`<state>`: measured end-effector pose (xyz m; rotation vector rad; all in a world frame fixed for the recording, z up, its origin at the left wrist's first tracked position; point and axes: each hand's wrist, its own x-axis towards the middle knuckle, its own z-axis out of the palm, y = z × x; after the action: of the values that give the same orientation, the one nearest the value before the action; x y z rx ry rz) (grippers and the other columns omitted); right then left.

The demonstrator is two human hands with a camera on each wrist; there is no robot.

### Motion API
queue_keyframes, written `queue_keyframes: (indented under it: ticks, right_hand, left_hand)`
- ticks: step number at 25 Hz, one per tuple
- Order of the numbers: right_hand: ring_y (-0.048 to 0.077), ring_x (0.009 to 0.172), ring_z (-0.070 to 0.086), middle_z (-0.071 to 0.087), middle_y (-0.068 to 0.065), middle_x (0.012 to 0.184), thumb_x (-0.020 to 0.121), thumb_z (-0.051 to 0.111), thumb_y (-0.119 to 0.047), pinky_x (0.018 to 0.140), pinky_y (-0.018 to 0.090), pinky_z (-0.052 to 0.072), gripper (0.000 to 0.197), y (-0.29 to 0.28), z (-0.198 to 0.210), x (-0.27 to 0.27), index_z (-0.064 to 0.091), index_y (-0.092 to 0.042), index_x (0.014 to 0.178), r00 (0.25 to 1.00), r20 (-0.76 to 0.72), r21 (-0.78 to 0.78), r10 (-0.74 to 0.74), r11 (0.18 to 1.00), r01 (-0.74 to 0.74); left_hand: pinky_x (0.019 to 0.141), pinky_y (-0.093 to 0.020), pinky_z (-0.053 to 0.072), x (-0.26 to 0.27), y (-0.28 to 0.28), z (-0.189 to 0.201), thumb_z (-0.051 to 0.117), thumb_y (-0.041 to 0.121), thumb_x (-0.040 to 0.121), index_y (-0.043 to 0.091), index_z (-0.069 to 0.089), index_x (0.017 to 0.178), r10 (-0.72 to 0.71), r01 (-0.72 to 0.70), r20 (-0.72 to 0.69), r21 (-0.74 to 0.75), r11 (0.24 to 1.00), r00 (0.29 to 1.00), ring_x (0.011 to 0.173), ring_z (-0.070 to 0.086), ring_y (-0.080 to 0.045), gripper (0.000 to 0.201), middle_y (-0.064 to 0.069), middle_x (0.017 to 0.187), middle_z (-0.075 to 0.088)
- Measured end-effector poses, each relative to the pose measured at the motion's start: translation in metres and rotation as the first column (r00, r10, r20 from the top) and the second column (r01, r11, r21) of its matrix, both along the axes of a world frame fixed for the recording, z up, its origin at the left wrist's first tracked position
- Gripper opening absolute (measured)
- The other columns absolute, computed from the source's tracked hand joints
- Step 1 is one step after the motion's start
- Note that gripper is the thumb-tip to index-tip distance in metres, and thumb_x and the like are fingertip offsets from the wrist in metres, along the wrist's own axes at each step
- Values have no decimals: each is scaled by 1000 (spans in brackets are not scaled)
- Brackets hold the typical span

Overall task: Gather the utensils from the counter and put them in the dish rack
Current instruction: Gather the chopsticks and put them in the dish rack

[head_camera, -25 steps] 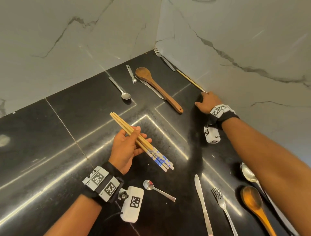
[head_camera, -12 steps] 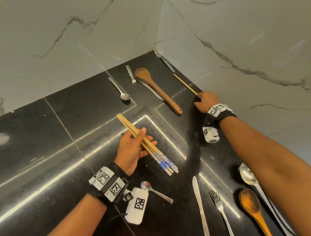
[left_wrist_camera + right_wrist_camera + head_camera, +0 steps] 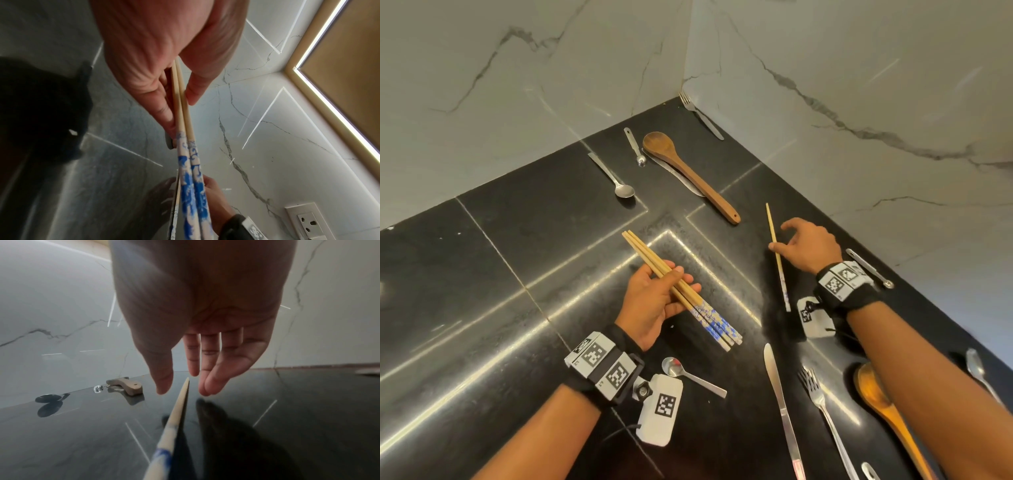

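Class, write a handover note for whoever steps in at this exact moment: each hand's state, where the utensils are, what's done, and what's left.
Left hand: grips a bundle of chopsticks above the counter.
Right hand: fingers open around a single chopstick; no firm grip visible.
Done: nothing visibly racked; the dish rack is out of view.
Left: secure the single chopstick; collect the wooden spoon, knife, fork, small spoon and the other cutlery on the counter; rack everything.

counter: glossy black stone | chopsticks: pale wood, blue-painted ends | table knife: shiny metal
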<state>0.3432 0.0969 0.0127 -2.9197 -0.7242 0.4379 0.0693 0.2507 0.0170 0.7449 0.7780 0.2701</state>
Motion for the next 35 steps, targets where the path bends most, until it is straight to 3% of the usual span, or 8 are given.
queue_keyframes:
  ticks: [4,7,12,19,25,28,32,35]
  right_hand:
    - [23,95,69,72,0,92,77,76,-36,90,39,53,30,11,-12,-7,66,-32,104,982,-183,103,-46,993,65]
    - [15,83,67,70,-6,81,78,72,-33,77,30,49,18,2,1,-41,70,-31,96,988,-154,207,-30,976,62]
    - [5,66,62,70,-8,72,84,68,-25,68,27,51,25,-2,37,-138,75,-34,106,943,-199,497,267,857,-138]
    - [13,74,56,61,0,81,91,57,-32,69,39,50,24,7,46,-206,73,-35,109,850,-102,437,517,791,-429]
    - [7,98,59,60,-11,115,88,62,-48,86,34,54,56,-34,54,-231,47,-36,141,924,-62,474,377,826,-305]
    - [12,110,56,49,-6,137,87,64,-35,91,33,51,78,-61,48,-246,22,-35,153,943,-81,424,322,868,-260]
    - [18,93,58,48,0,134,88,50,-24,78,38,52,80,-84,29,-266,9,-29,157,976,48,314,213,924,-217]
    - [22,93,60,62,5,117,91,30,-33,80,44,50,65,-111,28,-270,25,-20,154,992,93,349,86,930,-114]
  left_hand:
    - [82,-48,59,-4,-7,5,54,8,97,8,52,109,-2,2,-11,-7,1000,1000,91,72,-33,12,-18,92,67]
    - [82,-49,59,-12,-9,6,52,9,98,8,53,106,-8,7,-13,-27,1000,1000,93,71,-34,9,-19,93,67]
    - [89,-54,55,-26,-20,6,56,15,96,11,56,101,-61,60,-11,-32,998,998,99,70,-37,6,-20,97,69]
    - [66,-37,58,-40,-45,10,49,18,101,9,53,112,-97,94,47,60,994,994,87,72,-26,14,-23,106,68]
    - [77,-42,60,-48,-61,13,42,19,103,8,51,108,-63,56,98,81,995,993,98,72,-29,15,-20,110,71]
    - [90,-46,55,-39,-78,9,43,19,103,5,48,119,-58,51,114,67,996,992,110,66,-33,22,-20,115,70]
    - [94,-41,52,-25,-120,7,47,22,102,5,51,120,-169,149,103,176,973,980,111,66,-29,26,-18,117,68]
    - [97,-41,51,-21,-153,8,52,27,100,10,54,116,-292,271,67,227,936,954,111,66,-26,23,-13,116,69]
